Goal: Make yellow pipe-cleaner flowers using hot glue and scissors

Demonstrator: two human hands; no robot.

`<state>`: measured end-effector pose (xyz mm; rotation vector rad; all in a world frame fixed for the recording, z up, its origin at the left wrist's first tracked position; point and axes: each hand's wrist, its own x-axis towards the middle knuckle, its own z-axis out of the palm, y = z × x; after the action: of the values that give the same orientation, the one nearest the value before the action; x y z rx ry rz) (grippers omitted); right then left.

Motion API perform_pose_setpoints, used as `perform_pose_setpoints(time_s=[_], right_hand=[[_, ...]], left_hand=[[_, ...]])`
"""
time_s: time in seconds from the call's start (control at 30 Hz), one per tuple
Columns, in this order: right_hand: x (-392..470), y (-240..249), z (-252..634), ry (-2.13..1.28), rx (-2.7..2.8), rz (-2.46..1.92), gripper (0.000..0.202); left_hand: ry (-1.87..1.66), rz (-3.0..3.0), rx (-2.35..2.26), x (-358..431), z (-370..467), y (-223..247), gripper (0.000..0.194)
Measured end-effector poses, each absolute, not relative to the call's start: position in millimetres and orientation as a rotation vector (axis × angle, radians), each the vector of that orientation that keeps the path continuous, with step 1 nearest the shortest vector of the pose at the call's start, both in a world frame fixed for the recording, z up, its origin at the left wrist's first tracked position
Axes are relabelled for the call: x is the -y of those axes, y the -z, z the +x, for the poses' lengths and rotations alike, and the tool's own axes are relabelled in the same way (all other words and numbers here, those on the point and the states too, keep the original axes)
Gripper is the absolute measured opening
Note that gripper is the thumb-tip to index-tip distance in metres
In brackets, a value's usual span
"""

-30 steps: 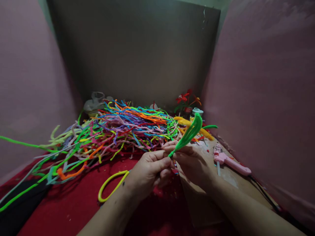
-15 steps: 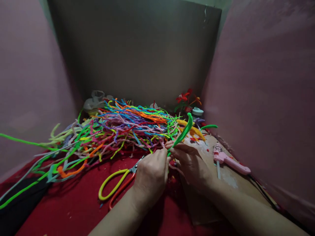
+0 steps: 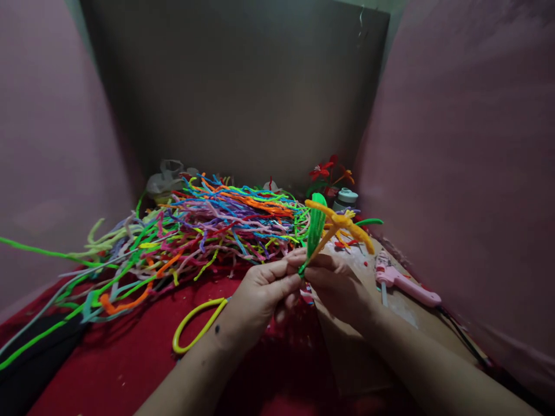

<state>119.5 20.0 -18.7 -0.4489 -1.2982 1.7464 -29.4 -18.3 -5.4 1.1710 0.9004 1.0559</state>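
Head view: the left hand [image 3: 260, 292] is closing thumb against fingers on the twisted base of the green leaf-shaped piece [image 3: 317, 225]; the right hand [image 3: 342, 289] is closing its fingertips around the stem of the yellow-orange flower-shaped piece [image 3: 340, 222] at the same junction. Exact finger contact behind the stems is remaining hidden. Both pieces are projecting upward above the fingertips, the leaf shape standing nearly upright and the flower shape leaning toward the right-hand side, its petals spreading over the right hand. Both are appearing very light, with a soft, fuzzy surface probably covering a bendable wire core; slipping is seeming unlikely, whereas squeezing the petals or the loops would likely be deforming them. For this reason, the low, tightly wound stem section is offering the soundest grip point, and the fingers are gripping near it. Beyond the hands, a pile of fuzzy stems [image 3: 225, 219] is lying on the red cloth [image 3: 130, 358]; a yellow handle loop [image 3: 177, 335] is resting beside the left forearm, and a pink glue gun [image 3: 405, 283] is lying right of the right hand.
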Motion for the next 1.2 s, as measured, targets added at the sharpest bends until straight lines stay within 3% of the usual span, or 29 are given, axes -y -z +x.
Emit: perform_pose_setpoints(time_s=[0.3,0.67,1.2], right_hand=[[-20.7,21.2,121.4,-1.837,1.288,-0.303,0.014],[-15.0,22.3,112.5,-1.523,1.200,-0.645,0.010],[-14.0,18.4,116.2,-1.529,1.365,-0.535,0.017]], left_hand=[[-0.855,0.922,-0.534,19.3,-32.6,8.6,0.016],[-1.424,2.091,-1.386,23.3,-21.6,23.0,0.015],[-1.216,1.046,-0.929,19.0,-22.2,5.1,0.024]])
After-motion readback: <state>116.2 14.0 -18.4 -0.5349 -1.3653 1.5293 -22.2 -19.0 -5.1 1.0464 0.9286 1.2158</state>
